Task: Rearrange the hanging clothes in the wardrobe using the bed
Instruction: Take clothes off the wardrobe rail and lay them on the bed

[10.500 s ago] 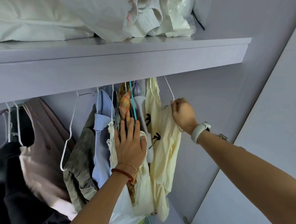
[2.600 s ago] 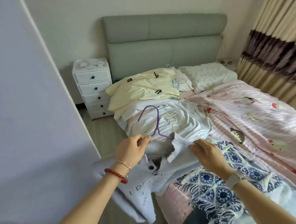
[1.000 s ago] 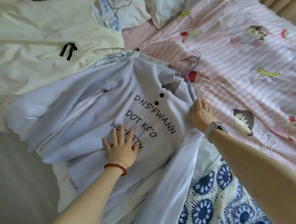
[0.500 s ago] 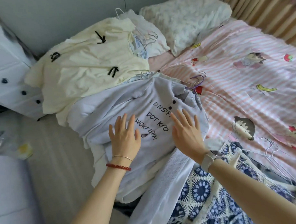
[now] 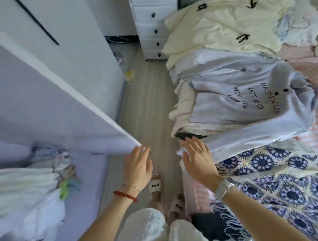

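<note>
Far left, clothes [image 5: 30,180] hang in the wardrobe [image 5: 36,99] behind its open door. Left hand [image 5: 138,166] floats over the floor [image 5: 146,102], fingers loose, holding nothing. Right hand [image 5: 197,160], fingers spread, rests at the bed [image 5: 198,193] edge beside the lettered sweater [image 5: 244,106]; cream top [image 5: 223,26] beyond.

both hands off printed sweater [image 5: 244,106], left hand [image 5: 138,168] over floor, right hand [image 5: 197,160] at bed edge
</note>
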